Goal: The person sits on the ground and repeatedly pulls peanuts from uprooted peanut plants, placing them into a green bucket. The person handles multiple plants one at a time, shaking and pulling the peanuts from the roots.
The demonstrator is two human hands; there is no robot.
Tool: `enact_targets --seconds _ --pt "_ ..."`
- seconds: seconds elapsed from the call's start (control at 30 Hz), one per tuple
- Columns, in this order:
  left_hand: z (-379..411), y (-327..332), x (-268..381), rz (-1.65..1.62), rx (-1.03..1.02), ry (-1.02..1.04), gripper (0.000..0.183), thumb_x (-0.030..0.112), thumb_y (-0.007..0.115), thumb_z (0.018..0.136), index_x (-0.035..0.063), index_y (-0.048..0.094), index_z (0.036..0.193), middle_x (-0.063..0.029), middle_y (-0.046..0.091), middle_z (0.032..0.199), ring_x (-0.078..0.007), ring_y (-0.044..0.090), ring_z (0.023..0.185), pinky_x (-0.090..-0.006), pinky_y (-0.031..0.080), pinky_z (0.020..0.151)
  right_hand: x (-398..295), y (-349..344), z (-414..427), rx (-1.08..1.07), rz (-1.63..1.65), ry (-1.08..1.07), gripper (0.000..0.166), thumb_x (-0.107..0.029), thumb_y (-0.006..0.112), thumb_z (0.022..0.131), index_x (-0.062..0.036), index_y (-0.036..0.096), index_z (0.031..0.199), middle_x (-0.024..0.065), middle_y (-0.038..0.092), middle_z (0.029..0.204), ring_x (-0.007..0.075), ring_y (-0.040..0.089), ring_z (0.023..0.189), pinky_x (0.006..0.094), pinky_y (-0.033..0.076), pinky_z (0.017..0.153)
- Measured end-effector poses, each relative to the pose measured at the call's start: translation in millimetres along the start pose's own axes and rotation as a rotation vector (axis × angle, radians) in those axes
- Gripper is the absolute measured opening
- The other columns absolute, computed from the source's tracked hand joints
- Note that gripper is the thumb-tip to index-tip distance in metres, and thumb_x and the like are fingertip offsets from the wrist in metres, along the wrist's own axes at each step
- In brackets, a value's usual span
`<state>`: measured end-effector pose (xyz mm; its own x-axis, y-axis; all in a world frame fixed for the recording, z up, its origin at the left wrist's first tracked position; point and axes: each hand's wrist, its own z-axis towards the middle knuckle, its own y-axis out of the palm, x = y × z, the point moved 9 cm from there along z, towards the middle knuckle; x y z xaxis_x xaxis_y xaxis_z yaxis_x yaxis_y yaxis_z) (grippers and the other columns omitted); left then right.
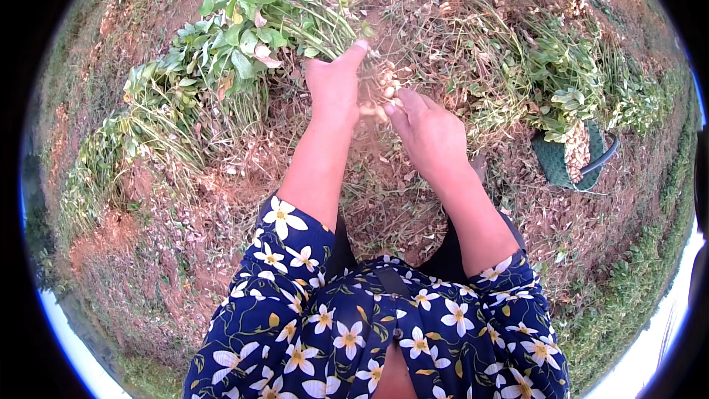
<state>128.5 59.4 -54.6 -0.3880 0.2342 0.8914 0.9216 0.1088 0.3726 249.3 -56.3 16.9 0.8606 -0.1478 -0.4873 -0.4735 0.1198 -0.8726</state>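
My left hand [335, 80] grips the stems of an uprooted bunch of peanut plants [310, 16], its leaves pointing up and left, its roots toward my right hand. Pale peanut pods [389, 87] hang among the roots between my hands. The fingertips of my right hand [429, 124] are at these pods, thumb and forefinger pinched close together on one or more of them. How many pods the fingers hold is hidden.
A green woven basket [545, 158] with a dark handle [601, 156] holds picked peanuts [577, 149] at the right. Pulled peanut plants lie in heaps at left [183, 122] and right [570, 72]. Dry plant litter covers the reddish soil [388, 216].
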Motion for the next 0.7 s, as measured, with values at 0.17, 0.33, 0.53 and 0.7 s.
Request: enact_targets --seconds 0.17,0.33,0.53,0.7 --pt "1 -8 13 0.240 0.057 0.136 0.050 0.003 0.073 0.077 -0.0014 0.050 0.121 -0.0123 0.060 0.110 -0.0221 0.061 0.095 -0.0342 0.049 0.083 -44 -25 -13 0.186 -0.173 -0.397 0.020 -0.028 0.063 0.087 -0.0076 0.062 0.087 0.0114 0.063 0.084 0.0316 0.062 0.081 0.0415 0.050 0.070" --pt "9 -4 26 0.019 -0.033 0.030 0.048 -0.001 0.074 0.078 -0.0051 0.050 0.120 -0.0149 0.062 0.113 -0.0237 0.063 0.098 -0.0378 0.054 0.085 -1 -51 -19 0.054 0.743 0.028 0.016 -0.016 0.058 0.090 -0.0025 0.063 0.099 0.0062 0.060 0.085 0.0176 0.062 0.081 0.0318 0.051 0.070" --pt "-6 15 12 -0.288 -0.221 -0.256 0.028 0.011 0.073 0.084 -0.0028 0.059 0.105 -0.0141 0.067 0.093 -0.0264 0.068 0.085 -0.0426 0.060 0.078 63 1 -9 -0.161 1.235 0.472 0.024 -0.018 0.058 0.096 -0.0015 0.059 0.113 0.0030 0.060 0.101 0.0103 0.058 0.092 0.0265 0.052 0.077" --pt "-22 35 -1 -0.300 -0.337 -0.373 0.023 0.014 0.071 0.086 -0.0003 0.060 0.100 -0.0147 0.067 0.086 -0.0247 0.068 0.077 -0.0395 0.060 0.073 48 28 -7 -0.176 1.065 0.327 0.041 -0.031 0.070 0.088 0.0024 0.061 0.110 0.0057 0.065 0.093 0.0105 0.061 0.086 0.0268 0.050 0.075"
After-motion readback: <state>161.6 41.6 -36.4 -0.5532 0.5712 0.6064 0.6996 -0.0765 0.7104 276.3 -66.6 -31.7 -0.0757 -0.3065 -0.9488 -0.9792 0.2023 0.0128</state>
